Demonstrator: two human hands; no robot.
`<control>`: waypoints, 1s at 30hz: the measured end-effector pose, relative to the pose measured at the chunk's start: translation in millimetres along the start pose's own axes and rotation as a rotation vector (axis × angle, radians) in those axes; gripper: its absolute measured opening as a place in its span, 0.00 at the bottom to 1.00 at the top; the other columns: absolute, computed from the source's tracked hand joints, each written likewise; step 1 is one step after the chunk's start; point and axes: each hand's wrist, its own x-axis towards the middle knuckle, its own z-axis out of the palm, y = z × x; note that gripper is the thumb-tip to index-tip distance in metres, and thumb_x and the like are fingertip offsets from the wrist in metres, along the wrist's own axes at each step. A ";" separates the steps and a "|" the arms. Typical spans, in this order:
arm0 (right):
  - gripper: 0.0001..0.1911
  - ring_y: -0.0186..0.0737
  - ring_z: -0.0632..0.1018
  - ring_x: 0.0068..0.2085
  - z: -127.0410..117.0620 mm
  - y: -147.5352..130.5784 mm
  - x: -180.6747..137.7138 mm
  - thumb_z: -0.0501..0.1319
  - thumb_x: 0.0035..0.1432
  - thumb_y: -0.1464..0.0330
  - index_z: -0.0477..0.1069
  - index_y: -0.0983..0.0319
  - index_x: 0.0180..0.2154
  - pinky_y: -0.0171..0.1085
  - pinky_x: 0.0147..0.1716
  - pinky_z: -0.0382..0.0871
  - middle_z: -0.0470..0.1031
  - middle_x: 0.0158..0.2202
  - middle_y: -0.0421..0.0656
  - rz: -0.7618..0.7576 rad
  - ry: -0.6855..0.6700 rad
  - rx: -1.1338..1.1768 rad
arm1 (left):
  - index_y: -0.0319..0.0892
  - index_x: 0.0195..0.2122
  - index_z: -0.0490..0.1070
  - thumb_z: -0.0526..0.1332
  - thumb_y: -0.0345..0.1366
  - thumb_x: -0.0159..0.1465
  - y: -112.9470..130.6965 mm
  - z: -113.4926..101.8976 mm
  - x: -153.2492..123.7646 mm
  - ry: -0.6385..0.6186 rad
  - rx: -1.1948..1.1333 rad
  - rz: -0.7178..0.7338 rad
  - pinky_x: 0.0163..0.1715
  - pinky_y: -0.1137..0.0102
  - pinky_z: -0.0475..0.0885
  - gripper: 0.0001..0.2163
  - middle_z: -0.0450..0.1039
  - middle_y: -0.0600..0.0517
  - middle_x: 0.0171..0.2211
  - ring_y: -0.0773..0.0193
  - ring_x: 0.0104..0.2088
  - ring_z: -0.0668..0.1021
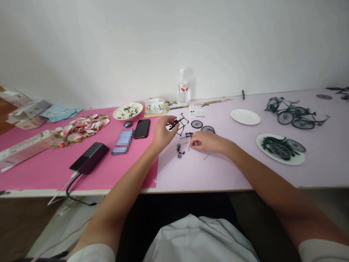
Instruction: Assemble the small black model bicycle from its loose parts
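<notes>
Between the thumb and fingers of my left hand (165,130) is a small black model bicycle frame (181,126), lifted by its rear end, with silvery handlebars at the far tip. My right hand (203,141) rests low over the table with its fingers curled together; whatever is in the pinch is too small to make out. Just beyond it lie a small black rack-like part (188,135) and a spoked wheel (208,129), partly covered by the hand. Another wheel (196,124) lies farther back. Small dark parts (180,150) and a thin rod (206,157) are scattered nearer me.
On the right are assembled green model bicycles (296,112), an oval white plate (245,116) and a plate of bicycle parts (296,159). A water bottle (183,87) and instruction sheet (196,111) are behind. Phone (142,128), bowl (128,111) and power bank (89,157) lie left.
</notes>
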 end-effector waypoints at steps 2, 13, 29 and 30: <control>0.05 0.42 0.76 0.34 1.0 -4.6 -0.4 0.63 0.58 0.70 0.79 0.57 0.32 0.38 0.33 0.59 0.80 0.33 0.42 0.028 -0.002 -0.017 | 0.44 0.45 0.78 0.70 0.35 0.64 0.3 0.2 -0.2 0.000 -0.002 -0.009 0.46 0.61 0.79 0.09 0.82 0.47 0.42 0.58 0.41 0.83; 0.07 0.40 0.72 0.35 0.9 -11.1 -1.4 0.60 0.69 0.63 0.74 0.58 0.41 0.38 0.37 0.61 0.73 0.39 0.43 -0.010 0.188 0.089 | 0.43 0.43 0.79 0.71 0.37 0.62 6.7 -0.2 1.9 0.017 -0.140 -0.110 0.48 0.62 0.79 0.09 0.83 0.47 0.44 0.57 0.46 0.84; 0.08 0.43 0.71 0.39 0.9 -16.5 5.7 0.61 0.71 0.59 0.73 0.56 0.40 0.42 0.42 0.69 0.66 0.33 0.40 -0.142 0.793 0.301 | 0.38 0.31 0.76 0.78 0.45 0.54 20.4 5.7 -1.1 -0.212 -0.596 -0.399 0.46 0.61 0.78 0.17 0.81 0.42 0.51 0.60 0.40 0.82; 0.08 0.43 0.71 0.39 1.8 -16.1 6.3 0.62 0.70 0.59 0.74 0.55 0.40 0.43 0.43 0.69 0.67 0.34 0.40 -0.135 0.796 0.317 | 0.38 0.31 0.76 0.78 0.45 0.54 21.0 5.6 -1.4 -0.231 -0.601 -0.399 0.45 0.62 0.78 0.17 0.81 0.42 0.51 0.60 0.40 0.82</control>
